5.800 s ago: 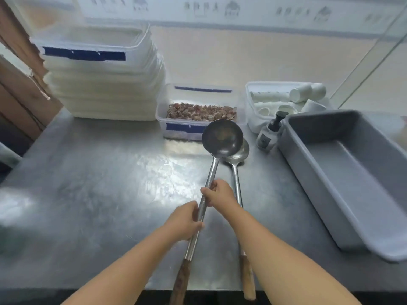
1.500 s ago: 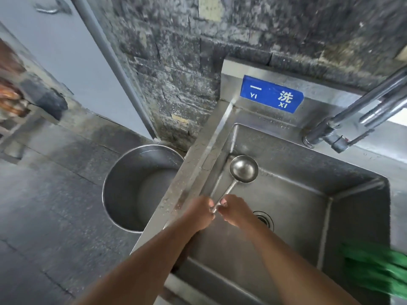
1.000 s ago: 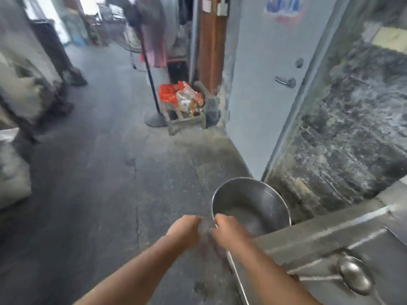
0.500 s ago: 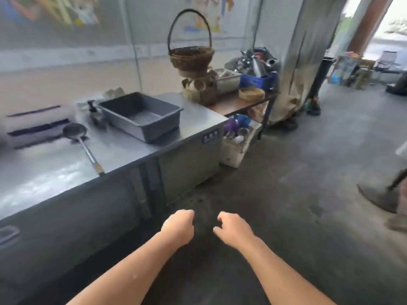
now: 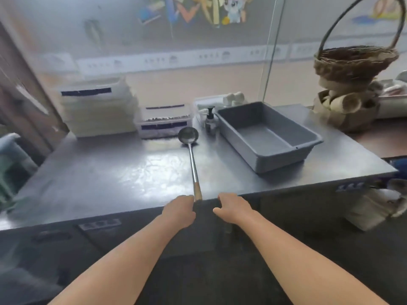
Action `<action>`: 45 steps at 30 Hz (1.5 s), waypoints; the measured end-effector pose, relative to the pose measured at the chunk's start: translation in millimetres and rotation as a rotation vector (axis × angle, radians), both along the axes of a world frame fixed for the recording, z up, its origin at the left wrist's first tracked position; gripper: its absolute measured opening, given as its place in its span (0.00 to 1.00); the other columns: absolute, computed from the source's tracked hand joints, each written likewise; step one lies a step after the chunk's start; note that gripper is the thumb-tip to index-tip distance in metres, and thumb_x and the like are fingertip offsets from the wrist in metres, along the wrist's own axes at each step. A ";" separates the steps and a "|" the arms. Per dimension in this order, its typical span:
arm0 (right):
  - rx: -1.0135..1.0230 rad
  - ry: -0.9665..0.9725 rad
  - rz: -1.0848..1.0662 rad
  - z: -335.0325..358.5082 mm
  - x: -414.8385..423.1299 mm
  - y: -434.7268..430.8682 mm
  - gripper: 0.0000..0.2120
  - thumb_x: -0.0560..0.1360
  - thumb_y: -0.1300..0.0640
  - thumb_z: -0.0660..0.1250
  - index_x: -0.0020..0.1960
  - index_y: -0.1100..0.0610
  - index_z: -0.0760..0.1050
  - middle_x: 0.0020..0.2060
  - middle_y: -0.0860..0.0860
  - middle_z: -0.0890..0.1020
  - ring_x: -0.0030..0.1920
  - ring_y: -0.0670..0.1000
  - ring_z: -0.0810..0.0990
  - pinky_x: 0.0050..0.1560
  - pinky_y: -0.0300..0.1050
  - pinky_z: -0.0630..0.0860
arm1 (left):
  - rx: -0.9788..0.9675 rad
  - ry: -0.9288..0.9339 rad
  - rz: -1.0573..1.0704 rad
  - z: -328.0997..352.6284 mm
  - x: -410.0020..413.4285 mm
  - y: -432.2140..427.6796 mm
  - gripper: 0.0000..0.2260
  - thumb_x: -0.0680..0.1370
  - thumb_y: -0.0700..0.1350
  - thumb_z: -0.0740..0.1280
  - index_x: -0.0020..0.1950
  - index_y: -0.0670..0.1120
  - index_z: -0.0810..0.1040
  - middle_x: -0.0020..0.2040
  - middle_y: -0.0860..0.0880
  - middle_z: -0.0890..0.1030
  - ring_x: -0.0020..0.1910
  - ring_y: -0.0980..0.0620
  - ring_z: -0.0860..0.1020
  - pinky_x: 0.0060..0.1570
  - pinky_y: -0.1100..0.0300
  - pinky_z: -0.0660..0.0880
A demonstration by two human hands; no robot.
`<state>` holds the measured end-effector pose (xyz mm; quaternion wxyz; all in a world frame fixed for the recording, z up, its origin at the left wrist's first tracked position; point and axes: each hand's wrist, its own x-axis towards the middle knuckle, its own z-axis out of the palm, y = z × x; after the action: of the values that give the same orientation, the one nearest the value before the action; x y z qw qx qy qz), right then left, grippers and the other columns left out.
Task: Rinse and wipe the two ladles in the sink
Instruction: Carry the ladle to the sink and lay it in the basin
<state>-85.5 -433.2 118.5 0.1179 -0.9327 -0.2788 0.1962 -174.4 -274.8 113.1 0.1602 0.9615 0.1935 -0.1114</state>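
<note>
One ladle (image 5: 191,157) lies flat on the shiny steel worktop (image 5: 114,172), round bowl toward the wall, long metal shaft running straight back to the near edge, wooden grip poking just past it. Right of the ladle there's a grey plastic tub (image 5: 267,137), rectangular and deep, with a small pump bottle (image 5: 210,121) between the tub and the ladle's bowl. Just behind the bowl sits a clear lidded box (image 5: 164,122) with something brownish inside; left of that, a stack of pale trays (image 5: 99,111). Far right of the ladle, a woven basket (image 5: 354,62). Left hand (image 5: 179,211) is loosely curled beside the wooden grip, can't tell if it's touching. Right hand (image 5: 233,209) is half-open, gripping nothing, near the edge.
</note>
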 end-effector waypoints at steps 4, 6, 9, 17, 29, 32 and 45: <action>-0.012 0.078 0.030 -9.4 66.3 58.0 0.17 0.78 0.51 0.62 0.65 0.55 0.72 0.61 0.54 0.78 0.57 0.55 0.79 0.55 0.47 0.76 | -0.106 0.006 0.116 -8.9 54.6 49.0 0.15 0.76 0.46 0.64 0.62 0.45 0.74 0.61 0.46 0.78 0.58 0.45 0.78 0.59 0.49 0.77; 0.009 0.133 0.013 -14.0 88.3 80.6 0.16 0.79 0.53 0.62 0.66 0.55 0.72 0.62 0.53 0.78 0.57 0.54 0.79 0.52 0.42 0.74 | -0.186 0.009 0.180 -14.8 75.3 67.8 0.11 0.76 0.46 0.64 0.58 0.46 0.74 0.58 0.46 0.79 0.53 0.46 0.80 0.56 0.50 0.79; 0.016 0.231 0.006 -29.3 124.3 122.3 0.18 0.78 0.51 0.62 0.67 0.55 0.72 0.63 0.53 0.77 0.57 0.53 0.78 0.53 0.42 0.74 | -0.352 0.017 0.271 -38.4 113.4 101.3 0.15 0.76 0.46 0.67 0.63 0.48 0.74 0.60 0.47 0.78 0.52 0.49 0.79 0.55 0.56 0.78; 0.062 0.379 -0.198 -62.5 200.7 191.0 0.18 0.76 0.56 0.63 0.65 0.56 0.72 0.62 0.55 0.77 0.56 0.55 0.79 0.53 0.47 0.76 | -0.633 0.043 0.365 -81.2 206.9 143.9 0.15 0.73 0.42 0.71 0.59 0.44 0.74 0.54 0.44 0.80 0.45 0.49 0.79 0.46 0.54 0.79; 0.073 0.421 -0.186 -125.9 302.9 282.3 0.14 0.73 0.49 0.66 0.52 0.58 0.71 0.44 0.51 0.78 0.45 0.55 0.81 0.41 0.47 0.77 | -0.497 0.102 0.563 -139.8 266.1 148.1 0.12 0.73 0.47 0.71 0.48 0.49 0.67 0.46 0.49 0.76 0.50 0.46 0.78 0.44 0.55 0.72; 0.065 0.430 -0.148 -140.2 315.6 290.2 0.14 0.73 0.52 0.68 0.53 0.59 0.70 0.45 0.52 0.76 0.45 0.56 0.79 0.42 0.47 0.75 | -0.519 0.117 0.625 -140.9 274.4 150.9 0.13 0.72 0.47 0.71 0.48 0.49 0.68 0.51 0.47 0.78 0.52 0.45 0.78 0.49 0.53 0.75; 0.047 0.636 0.366 -118.2 166.0 334.0 0.14 0.71 0.53 0.73 0.48 0.60 0.74 0.44 0.59 0.82 0.45 0.59 0.84 0.49 0.59 0.81 | -1.037 -0.214 1.179 -88.6 111.5 127.7 0.16 0.72 0.41 0.74 0.57 0.49 0.75 0.50 0.46 0.78 0.51 0.44 0.83 0.46 0.48 0.84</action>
<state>80.5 -99.2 0.3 0.1829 -0.7568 -0.3947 0.4879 -62.9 -147.1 24.5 0.6381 0.5088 0.5779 0.0091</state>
